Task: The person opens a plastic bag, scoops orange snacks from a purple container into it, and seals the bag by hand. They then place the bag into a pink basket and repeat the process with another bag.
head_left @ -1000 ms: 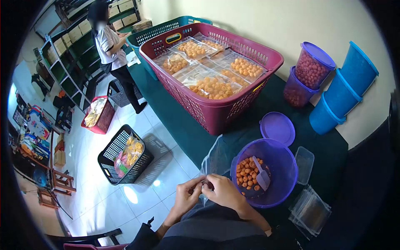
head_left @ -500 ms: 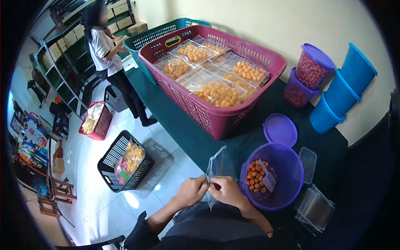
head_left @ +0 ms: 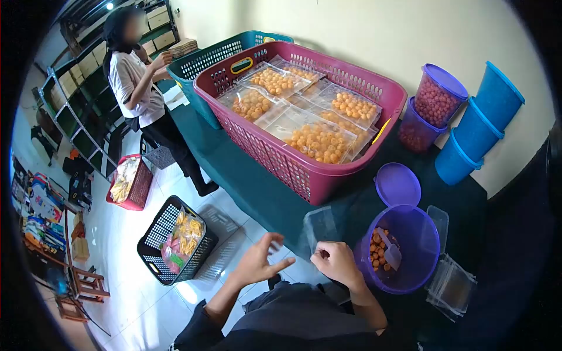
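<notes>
My left hand (head_left: 257, 257) is held out with thumb and fingers apart, holding nothing. Pinched in my right hand (head_left: 338, 264) is a clear plastic bag (head_left: 318, 225), which looks empty and hangs over the edge of the green table. Just right of that hand stands a purple bucket (head_left: 424, 257) with round orange snacks (head_left: 378, 250) at its bottom. A pale scoop (head_left: 391, 255) leans among the snacks. Flat clear bags (head_left: 452, 288) lie stacked beside the bucket, near a clear plastic container (head_left: 439, 225).
A maroon basket (head_left: 281, 157) full of packed snack bags stands ahead, with a green basket (head_left: 202, 67) behind. A purple lid (head_left: 398, 184), lidded tubs (head_left: 440, 96) and blue buckets (head_left: 477, 140) sit to the right. A black basket (head_left: 167, 243) is on the floor; another person (head_left: 137, 88) stands at left.
My left hand has let go of the bag, moved left and opened. My right hand has shifted slightly right, still pinching the bag. The person at left has raised their hands.
</notes>
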`<state>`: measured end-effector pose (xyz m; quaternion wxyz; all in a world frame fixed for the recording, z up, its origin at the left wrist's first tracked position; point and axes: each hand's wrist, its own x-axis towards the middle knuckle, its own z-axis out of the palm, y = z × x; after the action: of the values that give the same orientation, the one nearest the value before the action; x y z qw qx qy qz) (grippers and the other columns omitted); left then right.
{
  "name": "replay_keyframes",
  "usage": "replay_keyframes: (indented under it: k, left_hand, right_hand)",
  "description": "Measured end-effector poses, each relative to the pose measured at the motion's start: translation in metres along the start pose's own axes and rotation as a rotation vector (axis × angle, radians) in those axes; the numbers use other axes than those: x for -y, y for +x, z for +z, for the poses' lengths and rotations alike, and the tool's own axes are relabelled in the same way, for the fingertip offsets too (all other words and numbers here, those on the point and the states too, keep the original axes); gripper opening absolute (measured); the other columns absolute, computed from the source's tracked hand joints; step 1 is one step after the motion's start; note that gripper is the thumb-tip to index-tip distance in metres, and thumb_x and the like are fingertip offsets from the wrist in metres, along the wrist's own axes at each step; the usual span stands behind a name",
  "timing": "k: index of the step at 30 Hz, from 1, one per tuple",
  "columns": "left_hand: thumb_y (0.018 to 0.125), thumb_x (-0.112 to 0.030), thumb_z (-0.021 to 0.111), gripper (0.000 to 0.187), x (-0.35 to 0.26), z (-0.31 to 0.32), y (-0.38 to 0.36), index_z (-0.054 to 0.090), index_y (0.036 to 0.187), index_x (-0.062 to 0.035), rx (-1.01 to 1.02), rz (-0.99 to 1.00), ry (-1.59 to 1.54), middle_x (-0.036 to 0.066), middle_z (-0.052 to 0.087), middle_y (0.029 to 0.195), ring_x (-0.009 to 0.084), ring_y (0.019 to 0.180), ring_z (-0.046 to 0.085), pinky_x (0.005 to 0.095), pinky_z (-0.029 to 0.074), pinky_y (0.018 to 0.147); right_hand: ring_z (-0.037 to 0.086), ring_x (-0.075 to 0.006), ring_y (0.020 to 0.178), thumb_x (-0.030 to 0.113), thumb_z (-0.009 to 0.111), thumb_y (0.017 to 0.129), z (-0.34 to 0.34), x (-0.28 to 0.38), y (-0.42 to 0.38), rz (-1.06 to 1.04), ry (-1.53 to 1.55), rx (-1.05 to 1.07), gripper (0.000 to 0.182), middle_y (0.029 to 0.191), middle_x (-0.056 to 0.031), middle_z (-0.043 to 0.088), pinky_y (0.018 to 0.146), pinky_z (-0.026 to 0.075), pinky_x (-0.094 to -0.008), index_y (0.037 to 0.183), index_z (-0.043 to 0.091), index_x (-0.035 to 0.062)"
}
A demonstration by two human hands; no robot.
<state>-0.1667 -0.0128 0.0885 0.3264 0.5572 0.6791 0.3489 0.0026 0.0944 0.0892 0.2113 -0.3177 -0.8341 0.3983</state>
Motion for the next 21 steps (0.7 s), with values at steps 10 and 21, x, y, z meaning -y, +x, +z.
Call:
replay_keyframes:
  k: [10,21]
  left_hand:
    - [0.037,-0.045,0.078,0.130,0.008,0.026,0.012,-0.003,0.127,0.0026,0.083,0.622,-0.025,0.026,0.007,0.131,0.0363,0.123,0.008,0.0493,0.004,0.098]
    - [0.044,-0.023,0.079,0.088,0.031,0.041,0.006,0.037,0.117,0.0046,-0.152,0.748,-0.348,0.021,0.043,0.115,0.0297,0.108,0.042,0.0395,0.031,0.092]
  right_hand:
    - [0.042,-0.0104,0.047,0.005,0.051,0.067,0.014,0.016,-0.005,-0.151,0.327,0.219,0.009,0.052,-0.0096,0.046,0.045,0.035,-0.0258,0.063,0.048,-0.0026]
    - [0.042,-0.0075,0.048,0.008,0.048,0.070,0.024,0.040,-0.016,-0.129,0.446,0.197,0.011,0.054,-0.0064,0.048,0.044,0.034,-0.0239,0.066,0.050,-0.0024]
